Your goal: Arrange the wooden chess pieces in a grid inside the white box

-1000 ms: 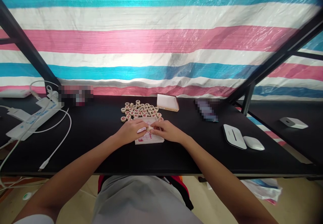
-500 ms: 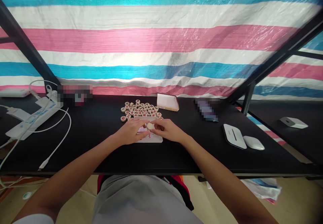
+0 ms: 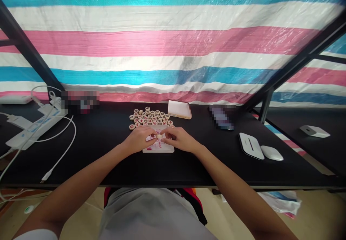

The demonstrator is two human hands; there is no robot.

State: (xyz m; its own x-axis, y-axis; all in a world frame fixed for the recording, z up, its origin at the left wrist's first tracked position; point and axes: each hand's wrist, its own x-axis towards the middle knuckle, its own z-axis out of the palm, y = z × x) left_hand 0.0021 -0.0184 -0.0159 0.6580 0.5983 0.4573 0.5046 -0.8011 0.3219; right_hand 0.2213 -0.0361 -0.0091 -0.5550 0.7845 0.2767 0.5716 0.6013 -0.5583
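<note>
Between my two hands is one round, pale xiangqi piece (image 3: pixel 159 136), seen edge-on above a white box (image 3: pixel 159 148) with a pink printed top. My left hand (image 3: pixel 139 138) pinches the piece from the left with thumb and fingers. From the right, the fingertips of my right hand (image 3: pixel 180 139) close on its other side. Just beyond the box, several xiangqi pieces (image 3: pixel 150 117) with red and black characters lie grouped in rows on the black desk. My hands cover part of the nearest row.
An open shallow box lid (image 3: pixel 179 109) lies behind the pieces. Rightward are a blurred phone-like object (image 3: pixel 221 118), a white flat device (image 3: pixel 251 145) and a white mouse (image 3: pixel 271 153). A power strip (image 3: pixel 36 124) with white cables (image 3: pixel 63 155) occupies the left. Striped sheeting (image 3: pixel 162 41) hangs behind.
The piece between my hands has turned from showing its flat face to edge-on and lowered slightly. My left fingers have drawn in around it, uncovering more of the box top.
</note>
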